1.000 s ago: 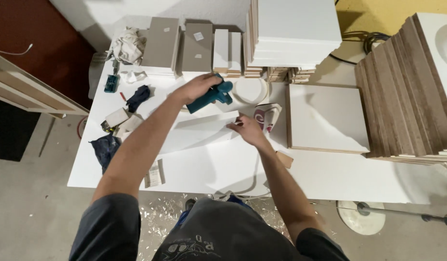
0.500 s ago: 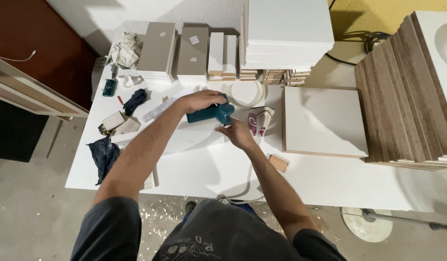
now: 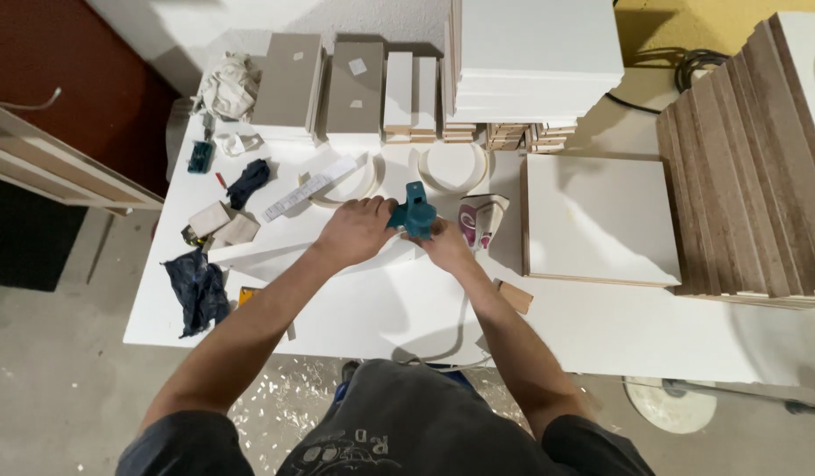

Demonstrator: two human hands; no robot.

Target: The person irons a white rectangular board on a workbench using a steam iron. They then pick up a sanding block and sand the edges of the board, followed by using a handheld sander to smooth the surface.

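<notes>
Teal plastic marks the one tool (image 3: 416, 211) in hand, near the middle of the white table (image 3: 619, 326). The left hand (image 3: 359, 231) closes on the tool from 9 o'clock, fingers wrapped against its body. The right hand (image 3: 446, 249) meets it from 5 o'clock; whether those fingers clamp the tool or only press against it cannot be told. Both hands rest over one long white strip (image 3: 275, 251) that runs out toward 9 o'clock.

Count of items around the tool:
- Two coils of white edge band: one (image 3: 456, 167) at 1 o'clock, one (image 3: 350, 181) at 11 o'clock.
- One clothes iron (image 3: 482, 220) just beside the tool at 3 o'clock, sole tilted up.
- One white panel (image 3: 601, 220) lying flat farther out at 3 o'clock.
- One small wooden block (image 3: 516, 297) at 4 o'clock, near the right forearm.
- One ruler (image 3: 306, 188) at 10 o'clock.
- Two dark blue rags: one (image 3: 196, 291) at 8 o'clock near the table edge, one (image 3: 247, 181) at 10 o'clock.
- One pale crumpled cloth (image 3: 228, 84) at the far 10 o'clock corner.
- Two grey boards (image 3: 288, 79) side by side at 11 o'clock.
- One tall stack of white panels (image 3: 535, 53) at 1 o'clock.
- One leaning row of brown-edged boards (image 3: 751, 176) at 3 o'clock, well apart from the hands.
</notes>
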